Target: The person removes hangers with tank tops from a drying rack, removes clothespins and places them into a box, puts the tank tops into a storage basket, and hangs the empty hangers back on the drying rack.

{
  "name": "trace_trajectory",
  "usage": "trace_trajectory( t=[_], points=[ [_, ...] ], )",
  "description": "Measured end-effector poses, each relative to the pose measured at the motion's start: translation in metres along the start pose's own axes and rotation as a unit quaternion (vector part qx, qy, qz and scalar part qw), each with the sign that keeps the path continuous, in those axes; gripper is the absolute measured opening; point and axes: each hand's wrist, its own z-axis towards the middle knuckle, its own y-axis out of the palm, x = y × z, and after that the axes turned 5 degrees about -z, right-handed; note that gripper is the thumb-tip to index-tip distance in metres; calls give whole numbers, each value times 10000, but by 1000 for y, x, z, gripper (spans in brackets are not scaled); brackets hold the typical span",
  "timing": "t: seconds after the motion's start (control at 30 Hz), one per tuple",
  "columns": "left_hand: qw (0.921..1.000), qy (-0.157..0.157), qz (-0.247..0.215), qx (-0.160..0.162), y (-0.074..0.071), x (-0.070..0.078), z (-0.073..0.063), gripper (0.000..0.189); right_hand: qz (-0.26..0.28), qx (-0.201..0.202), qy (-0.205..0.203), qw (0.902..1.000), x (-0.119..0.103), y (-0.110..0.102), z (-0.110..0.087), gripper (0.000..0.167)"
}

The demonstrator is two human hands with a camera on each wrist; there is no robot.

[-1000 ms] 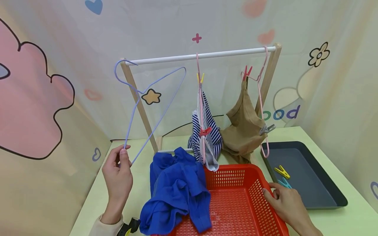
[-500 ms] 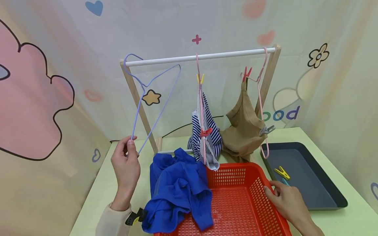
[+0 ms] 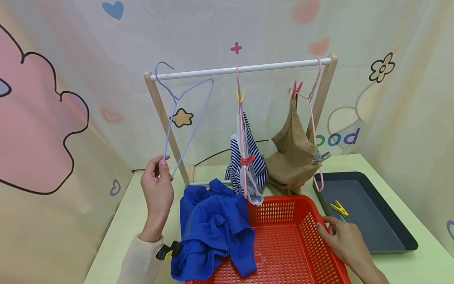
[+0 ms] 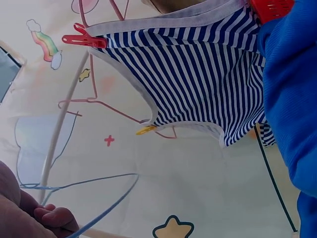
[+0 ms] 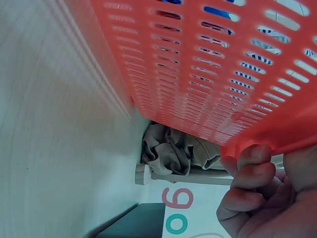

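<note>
In the head view my left hand [image 3: 157, 189] pinches a thin lavender wire hanger [image 3: 193, 134] by its lower end. The hanger's hook stands at the left end of the white rail [image 3: 202, 72]; whether it touches the rail I cannot tell. My right hand [image 3: 342, 240] grips the right rim of a red basket [image 3: 301, 203], thumb on top; the right wrist view shows curled fingers [image 5: 255, 173] at the rim. A crumpled blue garment [image 3: 213, 232] lies over the basket's left side. In the left wrist view the left hand [image 4: 34, 213] is partly cut off.
A blue-and-white striped garment [image 3: 253, 157] and a brown garment [image 3: 291, 157] hang from pink hangers with clothespins on the wooden-ended rack. A dark grey tray [image 3: 372, 213] right of the basket holds a yellow clothespin [image 3: 339, 208] and a partly hidden light-blue one.
My left hand has moved right and upward, carrying the lavender hanger, whose hook has risen from beside the rail's left end to above it. The right hand stays at the basket rim.
</note>
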Motion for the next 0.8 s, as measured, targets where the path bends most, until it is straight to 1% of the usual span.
trace_trajectory(
  t=[0.13,0.33,0.43,0.67,0.8],
  points=[
    [9999,-120,4,-96,4,0,2,27,7,-15,20,10000,1,0,0,53],
    [9989,-273,181,-331,8,1,0,29,28,-13,38,10000,1,1,-1,53],
    [9980,-314,268,-479,9,0,0,31,13,6,47,10000,1,1,-2,50],
    [9966,-342,240,-717,9,-4,-3,31,-20,4,18,10000,2,0,-1,52],
    [9948,-465,243,-875,6,-5,-5,29,2,-10,44,10000,2,0,0,52]
  ],
)
